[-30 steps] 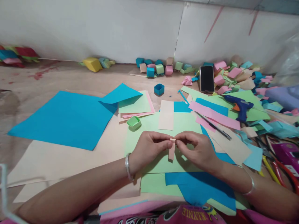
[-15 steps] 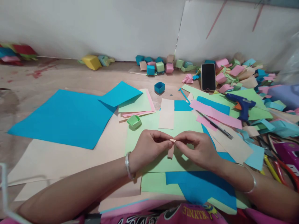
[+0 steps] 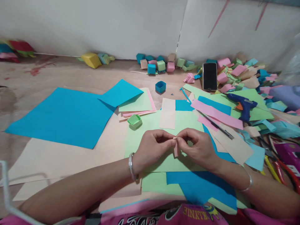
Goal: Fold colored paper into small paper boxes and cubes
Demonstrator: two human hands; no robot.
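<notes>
One peach strip (image 3: 176,152) | pinched between left grip (image 3: 151,148) and right grip (image 3: 199,146) | hanging below both

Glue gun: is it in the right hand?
No, the glue gun lies on green paper, while the right hand pinches a small peach paper strip.

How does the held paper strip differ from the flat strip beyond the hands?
The held strip looks narrower, the flat strip wider. The held strip is pinched by the left hand and right hand; the flat strip lies untouched, partly on the green sheet. Both look like pale paper.
</notes>
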